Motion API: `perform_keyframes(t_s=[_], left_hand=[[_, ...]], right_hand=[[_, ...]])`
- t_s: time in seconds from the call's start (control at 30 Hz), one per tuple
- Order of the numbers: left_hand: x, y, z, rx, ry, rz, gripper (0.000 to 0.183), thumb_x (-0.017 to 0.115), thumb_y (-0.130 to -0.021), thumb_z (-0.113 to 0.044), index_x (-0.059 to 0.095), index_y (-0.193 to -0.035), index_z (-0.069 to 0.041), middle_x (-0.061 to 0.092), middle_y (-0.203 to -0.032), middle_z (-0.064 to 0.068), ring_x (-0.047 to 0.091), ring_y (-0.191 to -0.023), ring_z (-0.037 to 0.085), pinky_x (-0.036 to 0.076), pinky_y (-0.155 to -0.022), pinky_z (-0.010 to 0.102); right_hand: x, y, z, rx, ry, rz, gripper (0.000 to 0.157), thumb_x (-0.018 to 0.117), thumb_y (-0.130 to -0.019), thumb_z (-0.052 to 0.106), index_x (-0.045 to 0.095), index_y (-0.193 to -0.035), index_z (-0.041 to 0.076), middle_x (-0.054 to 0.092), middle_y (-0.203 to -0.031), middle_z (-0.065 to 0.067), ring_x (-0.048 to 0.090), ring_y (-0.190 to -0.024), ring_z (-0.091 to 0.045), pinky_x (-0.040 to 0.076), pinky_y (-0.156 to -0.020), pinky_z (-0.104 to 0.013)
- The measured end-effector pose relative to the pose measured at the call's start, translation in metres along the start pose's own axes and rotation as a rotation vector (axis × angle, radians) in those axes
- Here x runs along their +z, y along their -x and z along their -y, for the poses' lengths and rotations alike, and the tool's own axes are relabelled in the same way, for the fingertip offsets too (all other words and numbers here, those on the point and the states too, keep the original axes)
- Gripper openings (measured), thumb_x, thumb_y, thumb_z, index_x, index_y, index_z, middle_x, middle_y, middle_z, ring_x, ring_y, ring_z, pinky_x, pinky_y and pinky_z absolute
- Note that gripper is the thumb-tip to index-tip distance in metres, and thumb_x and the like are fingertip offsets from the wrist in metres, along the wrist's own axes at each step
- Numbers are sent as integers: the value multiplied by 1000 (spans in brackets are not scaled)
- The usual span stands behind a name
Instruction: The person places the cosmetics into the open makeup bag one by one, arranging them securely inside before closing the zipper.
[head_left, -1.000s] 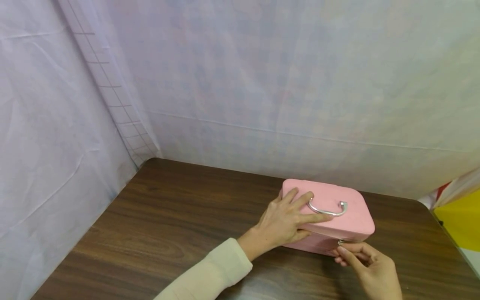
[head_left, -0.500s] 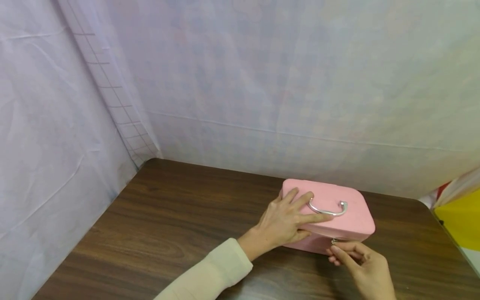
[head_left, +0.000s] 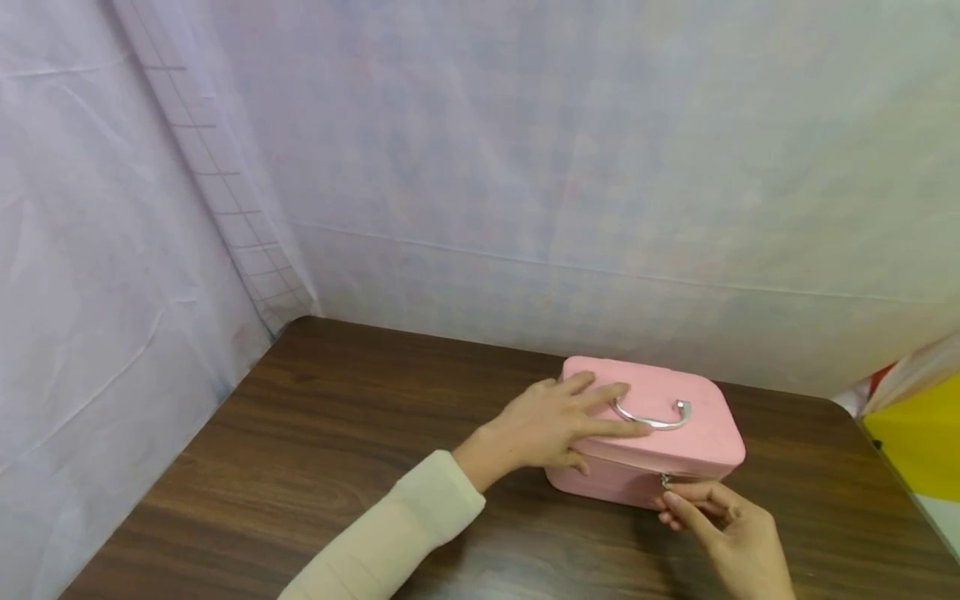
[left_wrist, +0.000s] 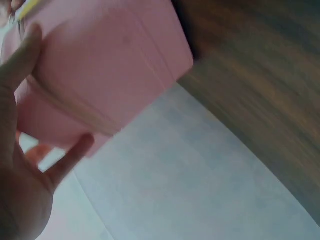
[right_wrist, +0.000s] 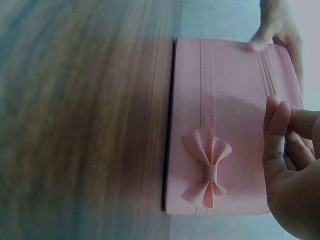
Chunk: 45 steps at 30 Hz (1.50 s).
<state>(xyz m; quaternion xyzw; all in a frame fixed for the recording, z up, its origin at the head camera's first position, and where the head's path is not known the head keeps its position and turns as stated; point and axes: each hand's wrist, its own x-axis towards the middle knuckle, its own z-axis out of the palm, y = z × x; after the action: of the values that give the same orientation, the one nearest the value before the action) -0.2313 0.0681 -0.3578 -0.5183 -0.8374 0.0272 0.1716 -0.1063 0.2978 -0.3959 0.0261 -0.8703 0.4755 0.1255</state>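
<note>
A pink case [head_left: 690, 408] with a curved silver handle [head_left: 660, 425] on its lid stands on the table. My left hand [head_left: 547, 423] rests on the lid's left part, fingers spread, one of them by the handle; its thumb lies against the front wall. At the front right, my right hand [head_left: 727, 533] pinches the small metal zipper pull [head_left: 665, 481] between thumb and forefinger. In the right wrist view a pink bow [right_wrist: 210, 172] decorates the front wall, and the zipper track [right_wrist: 270, 75] runs between the two hands. The pull itself is hidden there behind the fingertips.
The dark wood-grain table [head_left: 360, 417] extends left and in front of the case. A pale cloth curtain [head_left: 480, 208] hangs close behind it, another at the left. Something yellow [head_left: 918, 442] stands beyond the table's right edge.
My right hand has moved left along the case's front with the zipper pull. My left hand has shifted slightly left on the lid. The case has shifted very slightly left.
</note>
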Motion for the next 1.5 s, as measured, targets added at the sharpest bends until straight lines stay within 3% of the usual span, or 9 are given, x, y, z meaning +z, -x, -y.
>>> perform_keyframes(t_s=[0.13,0.27,0.43,0.5,0.6,0.73,1.03,1.27,1.5], left_hand=[[-4,3,12,69,68,53,89,76,-82,-29,20,-149,-47,12,-158,-10,26,-138,26,49,-79,29],[-2,5,19,96,68,25,83,59,-90,0,22,-149,-46,14,-157,-14,25,-140,24,49,-71,26],[5,7,24,119,56,-38,77,46,-95,7,26,-148,-46,19,-156,-15,28,-139,22,47,-82,28],[7,7,25,131,54,-58,79,47,-93,9,28,-148,-45,21,-155,-15,30,-138,22,47,-84,28],[9,8,26,148,66,-80,81,67,-87,-4,31,-147,-43,24,-154,-14,35,-134,22,46,-82,26],[8,10,26,173,77,-100,95,86,-68,-30,34,-147,-41,29,-152,-14,40,-119,17,45,-75,24],[11,12,26,203,19,-181,79,79,-75,-30,41,-145,-34,37,-148,-13,44,-110,14,36,-95,29],[13,11,20,198,-32,-201,81,76,-71,-48,42,-144,-36,41,-145,-12,44,-99,14,37,-85,27],[14,13,20,182,-71,-202,80,73,-73,-50,40,-145,-37,39,-147,-14,45,-100,13,36,-84,29]], right_hand=[[-3,0,-2,-32,8,4,11,68,-87,5,67,-95,-2,72,-83,-9,69,-69,-19,53,-63,-26],[-4,-1,-3,-54,-6,-2,8,67,-87,2,67,-94,-3,72,-82,-8,69,-68,-17,53,-62,-27],[-4,-1,-4,-50,-19,-5,7,67,-87,1,67,-93,-3,72,-81,-9,69,-68,-17,54,-62,-28],[-4,0,-4,-47,-10,-2,7,67,-87,2,67,-92,-2,72,-81,-9,68,-67,-17,54,-61,-28],[-4,-1,-4,-45,12,-2,5,67,-88,3,67,-91,-1,72,-80,-9,68,-67,-18,54,-61,-28],[-6,-3,-5,-30,50,-9,7,66,-89,6,68,-92,0,72,-80,-9,69,-67,-17,54,-61,-27],[-6,-3,-5,9,83,-16,12,65,-91,11,68,-95,0,72,-80,-6,69,-69,-19,53,-64,-24],[-7,-6,-11,-36,66,-40,7,64,-89,1,67,-94,-3,72,-81,-6,68,-67,-16,53,-61,-25],[-8,-7,-13,-68,35,-31,8,64,-87,-6,65,-94,-6,72,-80,-8,69,-67,-15,53,-61,-25]])
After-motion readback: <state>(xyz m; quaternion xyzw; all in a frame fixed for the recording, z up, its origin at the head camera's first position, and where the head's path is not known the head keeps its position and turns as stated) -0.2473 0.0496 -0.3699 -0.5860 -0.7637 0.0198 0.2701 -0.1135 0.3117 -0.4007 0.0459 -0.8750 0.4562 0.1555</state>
